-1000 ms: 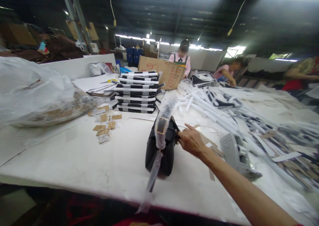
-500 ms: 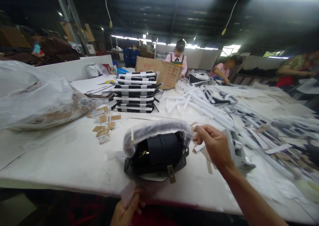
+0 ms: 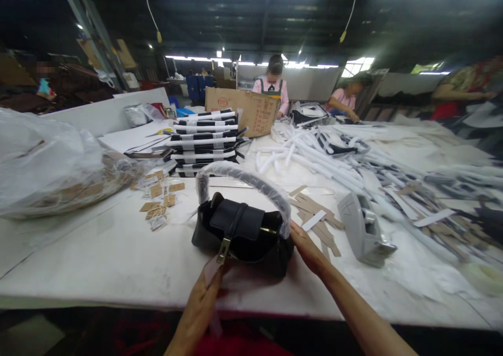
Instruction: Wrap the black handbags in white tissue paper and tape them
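A black handbag (image 3: 238, 222) stands on the table in front of me, its top partly open and its raised handle (image 3: 251, 174) wrapped in clear film. A gold clasp (image 3: 223, 251) hangs at the front of its flap. My left hand (image 3: 206, 288) is closed on a thin whitish translucent piece of film (image 3: 212, 270), right by the clasp. Against the bag's right end rests my right hand (image 3: 308, 245), fingers stretched along the side; its fingertips are partly hidden behind the bag.
Brown card strips (image 3: 320, 220) and a grey tape dispenser (image 3: 359, 230) lie to the right. Paper tags (image 3: 156, 191) and a large plastic bag (image 3: 51, 162) are left. Behind stand stacked wrapped black items (image 3: 204, 144) and a cardboard box (image 3: 251, 110). Co-workers (image 3: 271, 86) sit across.
The handbag has been turned, so its clasp now faces my left hand and its handle stands up. My right hand has come down to the bag's side; my left hand has moved up to the clasp.
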Demonstrator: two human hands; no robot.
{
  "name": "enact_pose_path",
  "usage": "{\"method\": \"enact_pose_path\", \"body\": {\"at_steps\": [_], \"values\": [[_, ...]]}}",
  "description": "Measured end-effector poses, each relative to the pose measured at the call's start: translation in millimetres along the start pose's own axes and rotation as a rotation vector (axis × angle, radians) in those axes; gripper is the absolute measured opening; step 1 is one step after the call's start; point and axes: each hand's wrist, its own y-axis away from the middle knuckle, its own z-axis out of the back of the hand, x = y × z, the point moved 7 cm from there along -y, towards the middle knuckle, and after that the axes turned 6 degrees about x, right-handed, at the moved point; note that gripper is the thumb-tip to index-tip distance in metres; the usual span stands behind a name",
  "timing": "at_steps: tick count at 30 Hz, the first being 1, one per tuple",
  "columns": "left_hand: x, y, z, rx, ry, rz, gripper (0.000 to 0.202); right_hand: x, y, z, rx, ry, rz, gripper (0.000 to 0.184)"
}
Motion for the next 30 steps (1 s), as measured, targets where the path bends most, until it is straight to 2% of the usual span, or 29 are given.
{"method": "enact_pose_path", "body": {"at_steps": [4,7,10,12,14,16,18,20,22,25,27,30], "values": [[-18,-37,-16.6,0.117,0.086,-0.005,0.072,-17,30,-15,0.048,-0.077,-0.01,0.04],[-32,-66,-33.7,0.197,0.067,-0.068,0.066,-21,49,-33,0.031,-0.127,0.017,0.04],[-49,-91,-51.1,0.281,0.007,-0.16,0.061,-22,57,-47,-0.03,-0.072,-0.002,0.038],[-62,-105,-59.7,0.329,-0.039,-0.245,0.06,-21,56,-47,-0.122,-0.009,-0.016,0.035],[-73,-114,-61.1,0.319,-0.116,-0.32,0.06,-19,53,-42,-0.221,0.049,-0.026,0.032],[-76,-116,-52.5,0.223,-0.188,-0.32,0.059,-18,50,-35,-0.28,0.09,-0.035,0.031],[-69,-110,-36.2,0.077,-0.214,-0.254,0.06,-19,47,-30,-0.271,0.097,-0.046,0.032],[-58,-94,-22.6,-0.006,-0.175,-0.192,0.062,-22,48,-28,-0.218,0.067,-0.054,0.036],[-48,-72,-18.5,0.02,-0.075,-0.176,0.07,-26,51,-25,-0.189,0.032,-0.053,0.043],[-42,-36,-25.1,0.121,0.114,-0.164,0.08,-34,61,-20,-0.22,-0.015,-0.084,0.049],[-41,-17,-31.3,0.14,0.201,-0.142,0.078,-34,68,-22,-0.215,-0.037,-0.106,0.045],[-40,-2,-40.9,0.132,0.229,-0.104,0.063,-16,78,-36,-0.134,-0.039,-0.104,0.04]]}}
